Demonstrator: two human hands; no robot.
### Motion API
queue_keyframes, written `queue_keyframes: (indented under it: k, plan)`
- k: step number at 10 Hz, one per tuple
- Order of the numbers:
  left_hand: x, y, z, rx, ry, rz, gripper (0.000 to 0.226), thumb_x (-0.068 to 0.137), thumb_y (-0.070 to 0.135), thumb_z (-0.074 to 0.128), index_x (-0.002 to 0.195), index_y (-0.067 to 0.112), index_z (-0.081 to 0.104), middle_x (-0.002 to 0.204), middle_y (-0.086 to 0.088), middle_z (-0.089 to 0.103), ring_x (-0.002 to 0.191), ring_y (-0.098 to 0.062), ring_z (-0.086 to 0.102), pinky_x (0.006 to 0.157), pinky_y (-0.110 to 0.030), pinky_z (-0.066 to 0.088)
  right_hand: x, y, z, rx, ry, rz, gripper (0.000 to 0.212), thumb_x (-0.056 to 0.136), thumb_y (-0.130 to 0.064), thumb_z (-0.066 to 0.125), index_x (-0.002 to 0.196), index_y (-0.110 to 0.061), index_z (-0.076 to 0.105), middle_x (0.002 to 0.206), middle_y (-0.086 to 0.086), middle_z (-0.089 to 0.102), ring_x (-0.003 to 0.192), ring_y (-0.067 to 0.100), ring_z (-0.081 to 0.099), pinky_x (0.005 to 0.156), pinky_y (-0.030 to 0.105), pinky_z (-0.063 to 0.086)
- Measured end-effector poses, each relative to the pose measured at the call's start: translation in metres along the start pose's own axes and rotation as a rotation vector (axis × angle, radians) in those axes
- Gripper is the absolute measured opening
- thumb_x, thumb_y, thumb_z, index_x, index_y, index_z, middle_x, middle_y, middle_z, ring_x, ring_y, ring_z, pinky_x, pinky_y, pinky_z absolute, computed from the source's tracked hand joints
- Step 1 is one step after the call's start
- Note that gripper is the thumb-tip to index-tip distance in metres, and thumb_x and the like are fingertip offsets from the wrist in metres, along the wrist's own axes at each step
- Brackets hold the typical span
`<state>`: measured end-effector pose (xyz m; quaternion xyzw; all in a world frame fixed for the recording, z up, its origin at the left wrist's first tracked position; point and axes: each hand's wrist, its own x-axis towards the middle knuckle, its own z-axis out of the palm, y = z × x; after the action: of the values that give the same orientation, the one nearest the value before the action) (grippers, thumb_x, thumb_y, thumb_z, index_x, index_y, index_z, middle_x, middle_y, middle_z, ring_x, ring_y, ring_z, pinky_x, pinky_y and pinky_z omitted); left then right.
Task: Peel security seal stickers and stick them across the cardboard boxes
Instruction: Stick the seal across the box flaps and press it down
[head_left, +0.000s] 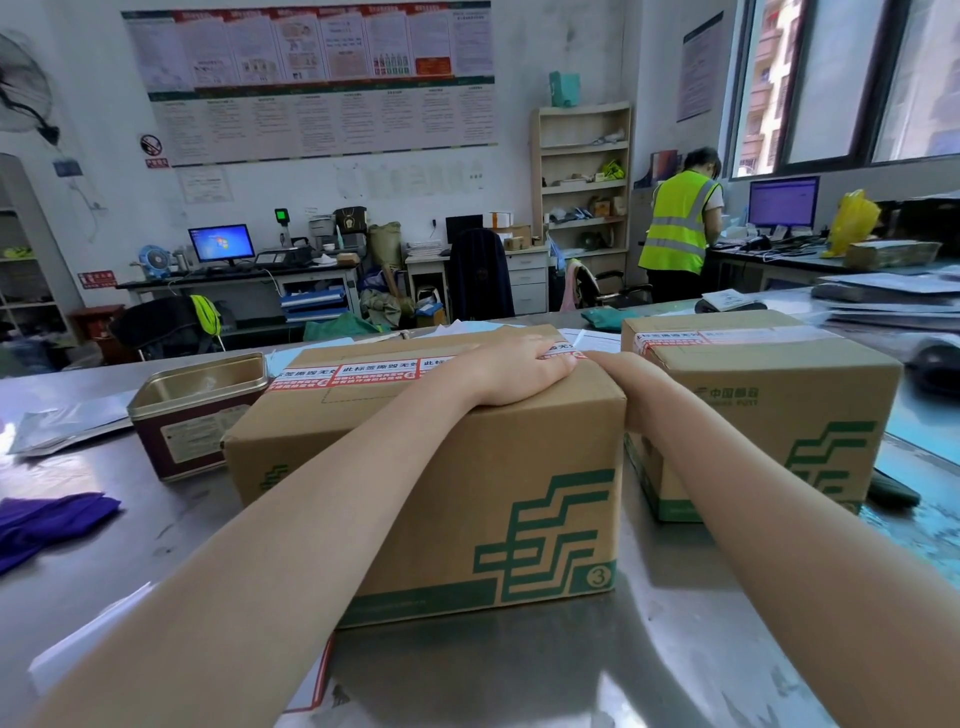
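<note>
A cardboard box (431, 499) with a green postal logo stands in front of me on the metal table (519, 670). A red and white seal sticker (353, 371) runs across its top. My left hand (511, 369) lies flat on the top, pressing the sticker's right part. My right hand (631, 382) is at the box's upper right edge, its fingers bent down over the side where the sticker's end goes; the fingertips are hidden. A second box (769, 410) with its own seal sticker (675, 340) stands to the right.
An open metal tin (197, 410) stands left of the box. Purple cloth (47, 519) lies at the left edge and a sticker backing sheet (311, 691) under my left arm. Papers are stacked at the far right. A person in a yellow vest (678, 223) works at a desk behind.
</note>
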<state>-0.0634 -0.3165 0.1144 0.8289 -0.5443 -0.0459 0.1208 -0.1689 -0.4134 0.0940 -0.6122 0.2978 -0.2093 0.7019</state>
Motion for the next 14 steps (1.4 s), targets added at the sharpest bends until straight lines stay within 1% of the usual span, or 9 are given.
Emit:
queue_keyframes:
  k: [1,3,6,7,8,10,12,13,14]
  plan:
    - [0.001,-0.002,0.000,0.003,0.000,-0.003,0.065,0.091,0.061,0.023,0.145,0.027,0.031,0.152,0.001,0.032,0.137,-0.021,0.033,0.111,-0.047,0.028,-0.001,0.005,-0.001,-0.008,0.073,-0.074,0.038,0.096,-0.017,0.047,0.128,0.004,0.048,0.121,0.017,0.060,0.060,0.012,0.050,0.050,0.022,0.043]
    - [0.001,0.000,0.001,0.007,0.004,0.004,0.072,0.085,0.065,0.020,0.145,0.028,0.031,0.153,0.003,0.031,0.138,-0.021,0.031,0.112,-0.047,0.026,0.005,0.005,-0.002,-0.057,0.060,-0.086,0.039,0.096,-0.023,0.048,0.128,-0.001,0.048,0.078,0.003,0.055,0.065,0.013,0.052,0.049,0.023,0.045]
    - [0.002,-0.001,0.000,0.045,0.011,0.019,0.059,0.095,0.055,0.023,0.146,0.025,0.030,0.154,0.002,0.029,0.139,-0.020,0.028,0.113,-0.046,0.023,0.006,-0.010,0.003,-0.293,0.132,-0.204,0.042,0.097,-0.022,0.047,0.128,0.006,0.048,0.132,0.022,0.052,0.055,0.008,0.042,0.027,0.008,0.034]
    - [0.002,-0.002,0.000,0.031,0.005,0.026,0.058,0.096,0.054,0.023,0.145,0.025,0.031,0.153,0.001,0.030,0.139,-0.020,0.029,0.113,-0.046,0.024,0.010,-0.009,0.003,-0.301,0.118,-0.184,0.042,0.097,-0.024,0.047,0.128,0.004,0.048,0.125,0.019,0.057,0.056,0.008,0.043,0.029,0.010,0.036]
    - [0.002,-0.001,0.000,0.021,0.004,0.024,0.059,0.096,0.055,0.023,0.146,0.025,0.031,0.153,0.002,0.030,0.139,-0.020,0.030,0.113,-0.046,0.025,0.007,-0.007,0.002,-0.245,0.101,-0.165,0.040,0.097,-0.022,0.047,0.127,0.004,0.048,0.082,0.006,0.055,0.056,0.009,0.043,0.027,0.009,0.034]
    - [-0.003,0.002,-0.001,0.023,0.015,0.020,0.056,0.096,0.054,0.024,0.142,0.024,0.038,0.148,0.000,0.038,0.134,-0.020,0.036,0.110,-0.043,0.028,-0.004,-0.006,-0.003,-0.175,0.044,-0.036,0.013,0.093,-0.022,0.048,0.095,-0.011,0.053,0.073,0.004,0.053,0.061,0.014,0.051,0.041,0.021,0.040]
    - [-0.019,0.011,-0.004,-0.044,0.230,0.041,0.032,0.091,0.034,0.042,0.071,0.017,0.060,0.075,0.000,0.061,0.071,-0.015,0.054,0.066,-0.034,0.047,-0.020,-0.006,-0.005,-0.316,0.084,-0.179,0.016,0.093,-0.020,0.048,0.092,-0.009,0.060,0.076,0.007,0.053,0.065,0.013,0.046,0.051,0.022,0.038]
    - [-0.031,0.013,-0.004,0.067,0.435,0.009,0.037,0.086,0.020,0.043,0.050,0.018,0.034,0.048,0.001,0.034,0.048,-0.016,0.033,0.047,-0.027,0.025,-0.026,-0.007,-0.006,-0.475,0.144,-0.303,0.029,0.092,-0.016,0.049,0.097,0.009,0.064,0.098,0.026,0.063,0.074,0.021,0.053,0.060,0.025,0.036]
    - [-0.040,0.004,-0.006,0.061,0.384,-0.033,0.037,0.086,0.019,0.042,0.050,0.018,0.031,0.049,0.000,0.029,0.047,-0.017,0.028,0.049,-0.030,0.026,-0.034,-0.009,-0.005,-0.638,0.158,-0.326,0.029,0.092,-0.010,0.043,0.080,0.010,0.061,0.076,0.019,0.057,0.066,0.021,0.047,0.054,0.026,0.033]
